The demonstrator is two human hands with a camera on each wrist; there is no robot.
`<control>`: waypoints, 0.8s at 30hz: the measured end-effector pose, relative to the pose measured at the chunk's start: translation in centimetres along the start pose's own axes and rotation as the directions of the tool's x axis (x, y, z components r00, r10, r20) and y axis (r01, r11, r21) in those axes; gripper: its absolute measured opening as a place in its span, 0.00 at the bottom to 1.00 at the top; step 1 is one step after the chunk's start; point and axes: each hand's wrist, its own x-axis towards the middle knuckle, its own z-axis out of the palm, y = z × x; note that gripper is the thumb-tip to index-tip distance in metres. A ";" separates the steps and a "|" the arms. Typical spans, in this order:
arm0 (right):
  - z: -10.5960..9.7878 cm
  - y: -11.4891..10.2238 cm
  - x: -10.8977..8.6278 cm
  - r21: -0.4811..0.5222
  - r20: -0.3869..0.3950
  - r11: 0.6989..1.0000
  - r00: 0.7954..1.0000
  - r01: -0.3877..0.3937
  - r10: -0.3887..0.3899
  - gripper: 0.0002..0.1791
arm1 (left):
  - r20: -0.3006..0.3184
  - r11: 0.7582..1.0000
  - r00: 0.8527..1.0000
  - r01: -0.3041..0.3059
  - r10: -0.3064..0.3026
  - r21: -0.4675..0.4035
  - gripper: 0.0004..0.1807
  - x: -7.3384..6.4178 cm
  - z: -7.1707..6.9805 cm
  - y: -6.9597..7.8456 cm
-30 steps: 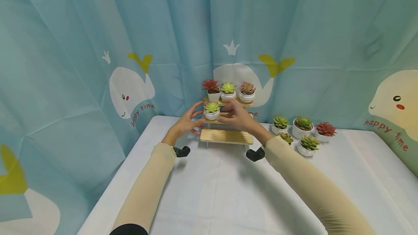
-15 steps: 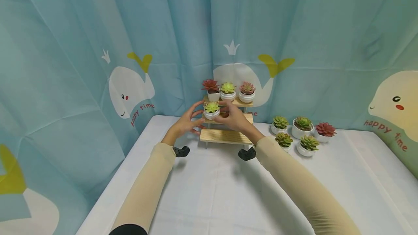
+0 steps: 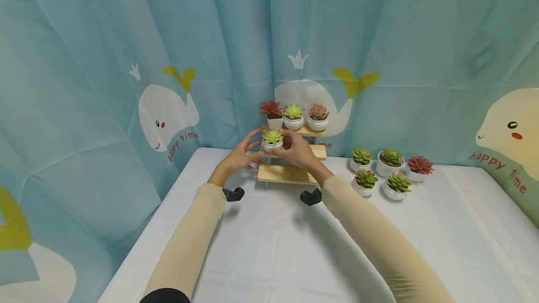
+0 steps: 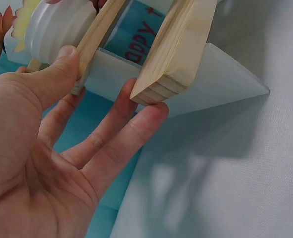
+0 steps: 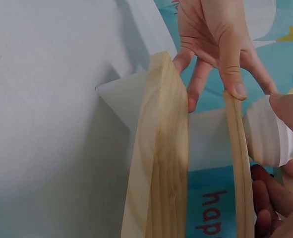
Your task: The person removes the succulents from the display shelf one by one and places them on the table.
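Observation:
Steps of pale wood make up a small plant stand [image 3: 290, 174] at the far side of the table. On its middle step, at the left end, is a yellow-green potted succulent [image 3: 272, 137] in a white ribbed pot. My right hand [image 3: 300, 151] pinches this pot from the right; the right wrist view shows its fingers around the pot [image 5: 264, 131]. My left hand [image 3: 239, 157] holds the stand's left end. In the left wrist view, its thumb presses the middle step's front edge, and two fingers touch the end of the bottom step [image 4: 171, 82].
Along the top step stand a red succulent [image 3: 275, 120], a light green succulent [image 3: 293, 121] and a pink one [image 3: 317, 123]. Several more potted succulents [image 3: 391, 167] are grouped on the white table [image 3: 269, 247] to the right. A blue curtain [image 3: 236, 36] hangs close behind.
My right hand has moved left and closed in on the pot, its forearm following. The left hand stays at the stand. The head view has shifted slightly.

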 end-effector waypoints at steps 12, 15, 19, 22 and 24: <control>0.3 -0.1 0.0 -0.025 -0.033 1.000 0.999 -0.010 0.010 0.36 | 0.003 1.000 1.000 -0.006 0.006 -0.007 0.44 0.0 0.0 0.0; 0.3 -0.1 0.0 -0.035 -0.034 0.999 0.999 -0.008 0.007 0.36 | 0.004 1.000 1.000 -0.008 0.008 -0.007 0.43 -0.1 0.1 0.0; 0.3 0.0 0.1 -0.043 -0.035 0.999 0.999 -0.007 0.006 0.36 | 0.005 1.000 1.000 -0.011 0.011 -0.002 0.43 -0.1 0.1 0.1; 0.3 0.1 0.1 -0.041 -0.035 0.999 0.999 -0.014 0.013 0.36 | 0.004 1.000 1.000 -0.010 0.010 -0.004 0.44 -0.2 0.1 0.1; 0.3 0.1 0.1 -0.037 -0.035 0.999 0.999 -0.017 0.015 0.36 | 0.006 1.000 1.000 -0.009 0.009 -0.008 0.44 -0.1 0.1 0.0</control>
